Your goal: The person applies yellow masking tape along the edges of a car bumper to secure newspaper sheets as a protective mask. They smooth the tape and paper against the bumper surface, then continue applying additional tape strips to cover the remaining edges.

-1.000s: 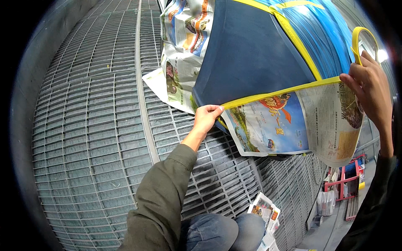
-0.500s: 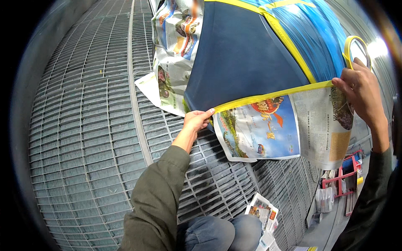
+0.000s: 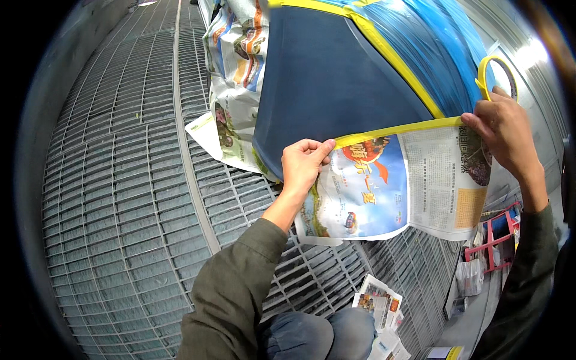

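My left hand (image 3: 305, 165) pinches the top edge of a newspaper sheet (image 3: 372, 186), thumb over a strip of yellow masking tape (image 3: 399, 131) running along that edge. Fingers of my right hand (image 3: 504, 129) are closed at the sheet's upper right corner, with a roll of yellow masking tape (image 3: 485, 78) standing up from them. Between both hands the sheet hangs down. Behind it is a smooth dark blue panel (image 3: 336, 72), bordered by yellow tape and blue plastic film (image 3: 432, 48). The panel's lower edge is partly hidden by my left hand and the sheet.
More newspaper (image 3: 237, 90) covers the area left of the panel. Underfoot lies a metal floor grating (image 3: 120, 210). Loose newspaper (image 3: 381, 306) lies beside my knees (image 3: 318, 336). A red-framed rack (image 3: 495, 243) stands at the right, next to a clear plastic bag (image 3: 470, 276).
My left hand has shifted right along the taped edge, and the sheet's left corner hangs lower. My right hand keeps its hold at the corner. The view has moved slightly.
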